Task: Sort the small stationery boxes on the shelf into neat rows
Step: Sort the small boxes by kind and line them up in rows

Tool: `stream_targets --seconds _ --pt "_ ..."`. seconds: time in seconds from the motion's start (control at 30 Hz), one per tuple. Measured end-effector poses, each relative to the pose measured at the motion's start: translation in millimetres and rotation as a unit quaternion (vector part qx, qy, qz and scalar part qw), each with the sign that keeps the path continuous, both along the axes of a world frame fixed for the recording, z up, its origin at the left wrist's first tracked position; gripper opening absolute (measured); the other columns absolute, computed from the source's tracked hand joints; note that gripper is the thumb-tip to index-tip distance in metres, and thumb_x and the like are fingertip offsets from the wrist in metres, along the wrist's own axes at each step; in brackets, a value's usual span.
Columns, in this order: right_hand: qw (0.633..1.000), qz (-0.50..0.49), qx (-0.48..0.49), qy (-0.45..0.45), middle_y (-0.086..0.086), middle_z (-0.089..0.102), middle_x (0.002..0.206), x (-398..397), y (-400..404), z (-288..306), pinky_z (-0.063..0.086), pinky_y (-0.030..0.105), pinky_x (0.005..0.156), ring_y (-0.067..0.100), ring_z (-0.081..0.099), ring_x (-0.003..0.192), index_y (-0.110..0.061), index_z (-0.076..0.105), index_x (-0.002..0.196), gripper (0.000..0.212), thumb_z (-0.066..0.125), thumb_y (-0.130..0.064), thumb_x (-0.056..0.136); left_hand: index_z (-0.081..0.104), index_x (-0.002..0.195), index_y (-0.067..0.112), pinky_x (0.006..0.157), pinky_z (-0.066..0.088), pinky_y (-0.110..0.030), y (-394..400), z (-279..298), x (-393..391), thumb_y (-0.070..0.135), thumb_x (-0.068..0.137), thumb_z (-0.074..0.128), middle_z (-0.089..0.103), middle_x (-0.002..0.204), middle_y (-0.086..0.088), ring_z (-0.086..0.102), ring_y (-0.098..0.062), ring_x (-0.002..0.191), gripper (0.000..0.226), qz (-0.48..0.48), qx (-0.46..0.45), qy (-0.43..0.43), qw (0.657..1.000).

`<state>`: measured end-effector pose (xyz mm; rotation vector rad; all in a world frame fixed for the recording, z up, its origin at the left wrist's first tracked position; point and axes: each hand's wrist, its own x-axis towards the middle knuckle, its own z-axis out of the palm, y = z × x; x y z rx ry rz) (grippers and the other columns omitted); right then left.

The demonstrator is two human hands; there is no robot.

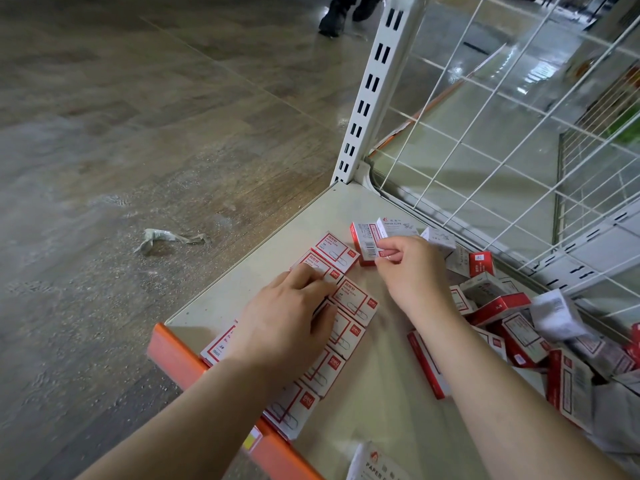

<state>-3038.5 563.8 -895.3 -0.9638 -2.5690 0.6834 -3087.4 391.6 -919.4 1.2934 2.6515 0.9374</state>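
Note:
Several red-and-white paper-clip boxes lie flat in a row along the left part of the beige shelf. My left hand rests flat on that row, fingers spread over the boxes near its far end. My right hand pinches one small box that stands on its edge just beyond the row. A loose heap of the same boxes lies jumbled on the right side of the shelf, some tipped on their sides.
The shelf has an orange front strip and a white wire-grid back with a slotted upright post. White paper-clip boxes stand by the grid. A crumpled scrap lies on the floor; someone's shoes are far off.

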Motion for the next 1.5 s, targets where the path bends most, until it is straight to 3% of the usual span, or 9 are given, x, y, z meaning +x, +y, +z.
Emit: stream_targets --seconds 0.1,0.27,0.53,0.7,1.23,1.4,1.5 --pt "1.000 0.003 0.010 -0.024 0.008 0.062 0.115 0 2 -1 0.049 0.031 0.089 0.021 0.060 0.100 -0.009 0.063 0.116 0.031 0.060 -0.007 0.085 0.071 0.097 0.024 0.070 0.053 -0.029 0 -1 0 0.040 0.082 0.041 0.064 0.099 0.006 0.065 -0.017 0.083 0.037 0.000 0.008 0.011 1.000" --pt "0.994 0.025 0.074 -0.080 0.008 0.055 0.116 0 5 0 0.041 0.026 0.086 0.021 0.052 0.104 -0.009 0.062 0.116 0.033 0.064 -0.019 0.085 0.070 0.094 0.025 0.067 0.053 -0.028 0 0 0 0.040 0.082 0.040 0.064 0.098 0.007 0.065 -0.016 0.081 0.036 -0.002 0.013 0.023 1.000" --pt "0.996 0.010 0.031 -0.083 0.005 0.054 0.102 1 4 -2 0.037 0.024 0.074 0.019 0.052 0.094 -0.014 0.068 0.103 0.032 0.068 -0.036 0.080 0.070 0.092 0.025 0.065 0.054 -0.028 1 -1 0 0.040 0.082 0.041 0.064 0.097 0.008 0.065 -0.016 0.081 0.035 0.001 0.022 0.035 0.999" --pt "0.995 -0.012 0.041 -0.088 0.002 0.051 0.092 -2 5 -8 0.030 0.023 0.066 0.014 0.044 0.083 -0.013 0.068 0.099 0.029 0.066 -0.036 0.081 0.070 0.092 0.026 0.067 0.054 -0.027 0 0 0 0.041 0.082 0.041 0.064 0.099 0.009 0.065 -0.015 0.082 0.034 -0.004 0.014 0.028 1.000" --pt "0.997 -0.010 0.049 -0.065 0.005 0.061 0.095 -2 13 -18 0.038 0.024 0.066 0.019 0.054 0.087 -0.010 0.068 0.094 0.026 0.063 -0.034 0.084 0.071 0.093 0.022 0.069 0.054 -0.029 0 4 0 0.039 0.083 0.040 0.065 0.097 0.005 0.066 -0.018 0.081 0.037 -0.019 -0.020 0.011 1.000" --pt "0.998 -0.018 0.047 -0.048 0.004 0.062 0.092 6 16 -14 0.037 0.024 0.057 0.022 0.056 0.083 -0.011 0.065 0.091 0.020 0.063 -0.030 0.082 0.072 0.087 0.020 0.066 0.053 -0.028 3 8 0 0.037 0.083 0.037 0.065 0.088 0.003 0.065 -0.020 0.075 0.038 -0.021 -0.049 0.046 0.998" --pt "0.999 -0.024 0.028 -0.038 0.004 0.063 0.093 14 16 -10 0.043 0.026 0.058 0.021 0.057 0.081 -0.014 0.064 0.092 0.019 0.063 -0.029 0.081 0.070 0.094 0.020 0.083 0.049 -0.030 7 19 4 0.040 0.088 0.033 0.063 0.098 0.004 0.062 -0.021 0.089 0.043 -0.011 -0.068 0.043 0.997"
